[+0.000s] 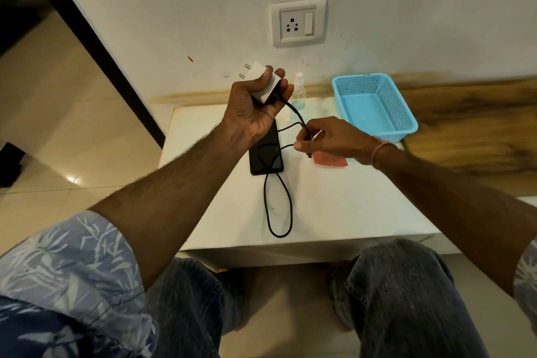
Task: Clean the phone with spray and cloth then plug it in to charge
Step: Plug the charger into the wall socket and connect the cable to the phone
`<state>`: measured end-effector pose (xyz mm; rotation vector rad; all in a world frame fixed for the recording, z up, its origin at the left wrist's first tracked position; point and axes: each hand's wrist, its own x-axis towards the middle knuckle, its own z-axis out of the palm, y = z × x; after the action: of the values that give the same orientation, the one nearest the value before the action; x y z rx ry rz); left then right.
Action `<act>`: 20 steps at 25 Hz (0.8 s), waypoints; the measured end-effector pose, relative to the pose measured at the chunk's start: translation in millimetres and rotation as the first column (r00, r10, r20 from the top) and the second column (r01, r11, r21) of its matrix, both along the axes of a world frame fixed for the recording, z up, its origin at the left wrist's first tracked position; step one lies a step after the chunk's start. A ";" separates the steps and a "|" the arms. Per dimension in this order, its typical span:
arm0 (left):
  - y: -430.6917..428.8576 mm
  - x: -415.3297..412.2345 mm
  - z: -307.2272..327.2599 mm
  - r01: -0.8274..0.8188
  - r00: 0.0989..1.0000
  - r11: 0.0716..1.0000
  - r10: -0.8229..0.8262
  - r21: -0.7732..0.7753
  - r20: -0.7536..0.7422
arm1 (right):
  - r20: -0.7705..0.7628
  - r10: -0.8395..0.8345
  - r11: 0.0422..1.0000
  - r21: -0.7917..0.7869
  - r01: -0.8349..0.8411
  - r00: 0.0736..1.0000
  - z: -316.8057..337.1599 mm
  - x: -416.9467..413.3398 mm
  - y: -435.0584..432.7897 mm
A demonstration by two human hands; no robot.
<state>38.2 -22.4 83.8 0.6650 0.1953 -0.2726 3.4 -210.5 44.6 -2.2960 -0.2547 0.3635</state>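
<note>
My left hand (255,104) is raised above the table, shut on a white charger adapter (263,81) whose two metal pins point up-left. A black cable (279,203) runs from the adapter down to the white table (348,206) and loops toward the front edge. My right hand (325,136) pinches the cable near its free plug end. The black phone (266,154) lies flat on the table, partly hidden by my left wrist, with cable crossing it. A clear spray bottle (299,90) stands by the wall. A pink cloth (331,160) lies under my right hand.
A white wall socket with a switch (297,22) sits on the wall above the table. A blue plastic basket (374,104) stands at the table's back right. A wooden surface (470,125) extends to the right. Tiled floor lies to the left; my knees are below the table's front edge.
</note>
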 end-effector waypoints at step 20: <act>36.9 16.2 1.8 -0.147 0.989 0.989 0.147 0.001 -0.020 | 0.130 -0.215 0.976 -0.012 0.218 0.968 -50.4 -38.4 -103.9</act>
<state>54.4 14.5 85.7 0.6438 0.2622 -0.1376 -35.0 -314.4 -5.9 -2.3477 -0.0615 0.1082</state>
